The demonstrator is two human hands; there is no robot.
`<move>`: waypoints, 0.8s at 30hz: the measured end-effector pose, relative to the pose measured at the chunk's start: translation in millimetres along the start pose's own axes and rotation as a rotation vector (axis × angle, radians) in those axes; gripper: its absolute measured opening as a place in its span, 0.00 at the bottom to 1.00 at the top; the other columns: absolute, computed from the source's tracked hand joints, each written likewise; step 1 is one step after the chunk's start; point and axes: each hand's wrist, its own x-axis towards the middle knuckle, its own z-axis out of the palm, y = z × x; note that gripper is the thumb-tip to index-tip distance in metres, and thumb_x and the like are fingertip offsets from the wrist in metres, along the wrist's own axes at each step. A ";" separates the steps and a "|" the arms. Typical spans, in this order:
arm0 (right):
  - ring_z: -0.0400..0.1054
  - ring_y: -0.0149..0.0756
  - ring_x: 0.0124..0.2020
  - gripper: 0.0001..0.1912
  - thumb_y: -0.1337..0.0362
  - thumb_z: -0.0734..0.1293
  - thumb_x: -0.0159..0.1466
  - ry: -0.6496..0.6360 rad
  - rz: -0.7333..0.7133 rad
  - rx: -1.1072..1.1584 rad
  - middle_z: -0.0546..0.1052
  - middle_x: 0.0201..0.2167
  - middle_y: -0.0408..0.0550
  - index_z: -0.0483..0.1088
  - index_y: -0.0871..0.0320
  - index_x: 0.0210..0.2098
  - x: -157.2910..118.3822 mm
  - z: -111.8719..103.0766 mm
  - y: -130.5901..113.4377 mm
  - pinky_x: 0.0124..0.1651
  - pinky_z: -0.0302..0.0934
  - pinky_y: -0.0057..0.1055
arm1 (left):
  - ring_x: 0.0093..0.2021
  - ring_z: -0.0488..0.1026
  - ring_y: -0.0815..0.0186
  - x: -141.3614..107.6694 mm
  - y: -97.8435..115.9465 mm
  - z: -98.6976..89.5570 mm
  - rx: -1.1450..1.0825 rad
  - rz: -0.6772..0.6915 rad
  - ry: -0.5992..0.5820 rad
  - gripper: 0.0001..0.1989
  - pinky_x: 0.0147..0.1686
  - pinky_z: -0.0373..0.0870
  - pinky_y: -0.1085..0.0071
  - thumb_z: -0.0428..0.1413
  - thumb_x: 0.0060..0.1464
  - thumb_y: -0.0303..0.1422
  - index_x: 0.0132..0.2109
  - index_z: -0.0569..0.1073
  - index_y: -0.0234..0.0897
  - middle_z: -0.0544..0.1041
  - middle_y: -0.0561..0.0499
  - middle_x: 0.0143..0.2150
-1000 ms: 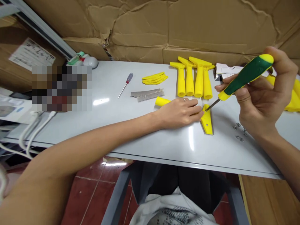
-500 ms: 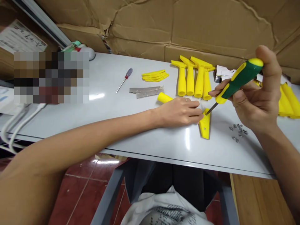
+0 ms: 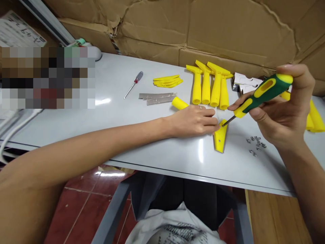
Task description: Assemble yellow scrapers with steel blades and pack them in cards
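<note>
Right, I'm seeing the yellow tool [image 3: 219, 139] lying on the table [image 3: 152, 154] right of the frame's centre, its flat head pointing toward the near edge and its handle running leftward beneath the left hand [image 3: 196, 122]. That hand is closing over the tool, palm down, its fingers reaching the near side of the head; a ring is showing on one finger. The right hand [image 3: 286, 113] is gripping a green-and-yellow screwdriver [image 3: 266, 93], tilted, with its tip meeting the upper part of the head. A small fastener is showing lower on the head.

Just right of it, I'm picking out loose screws [image 3: 255, 154] lying scattered. Above the hands, four yellow handled pieces [image 3: 215, 89] are standing out in a row, lying side by side. Toward the upper centre, thin yellow strips [image 3: 167, 81] are lying stacked over grey metal strips [image 3: 162, 100], and a small screwdriver [image 3: 138, 77] is resting to their left. More yellow pieces [image 3: 317, 118] are showing at the right edge, and a white box [image 3: 246, 81] is sitting behind the right hand.

Farther out, I'm seeing cardboard [image 3: 152, 27] covering the back, white cables [image 3: 15, 130] running along the left, and red tiles [image 3: 74, 203] showing at lower left. A patch at upper left is pixelated.
</note>
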 end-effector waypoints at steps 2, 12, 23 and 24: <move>0.82 0.39 0.44 0.37 0.61 0.80 0.61 0.017 -0.024 -0.055 0.66 0.61 0.40 0.70 0.27 0.64 -0.2 1.2 -2.2 0.50 0.83 0.43 | 0.42 0.75 0.64 -0.1 0.0 -0.8 0.013 0.005 -0.050 0.13 0.36 0.66 0.66 0.50 0.77 0.32 0.54 0.78 0.35 0.83 0.47 0.45; 0.76 0.34 0.39 0.35 0.51 0.83 0.56 0.245 -0.028 -0.227 0.62 0.61 0.42 0.72 0.32 0.61 -3.9 16.2 -7.9 0.52 0.83 0.47 | 0.44 0.76 0.62 3.3 13.2 -9.1 0.093 -0.029 -0.126 0.14 0.33 0.66 0.66 0.49 0.76 0.31 0.57 0.78 0.34 0.81 0.45 0.43; 0.80 0.45 0.50 0.34 0.51 0.74 0.68 0.230 0.054 -0.320 0.59 0.71 0.40 0.60 0.22 0.68 -10.9 23.3 -6.0 0.60 0.80 0.56 | 0.45 0.77 0.62 3.0 16.1 -11.6 0.126 -0.045 -0.154 0.13 0.31 0.64 0.67 0.49 0.75 0.26 0.57 0.77 0.33 0.80 0.45 0.43; 0.79 0.48 0.55 0.34 0.49 0.70 0.70 0.175 0.084 -0.375 0.59 0.71 0.41 0.54 0.21 0.71 -10.9 22.8 -6.4 0.61 0.79 0.58 | 0.45 0.77 0.63 3.1 15.1 -11.8 0.123 -0.041 -0.154 0.13 0.31 0.65 0.67 0.49 0.75 0.26 0.57 0.77 0.33 0.80 0.45 0.43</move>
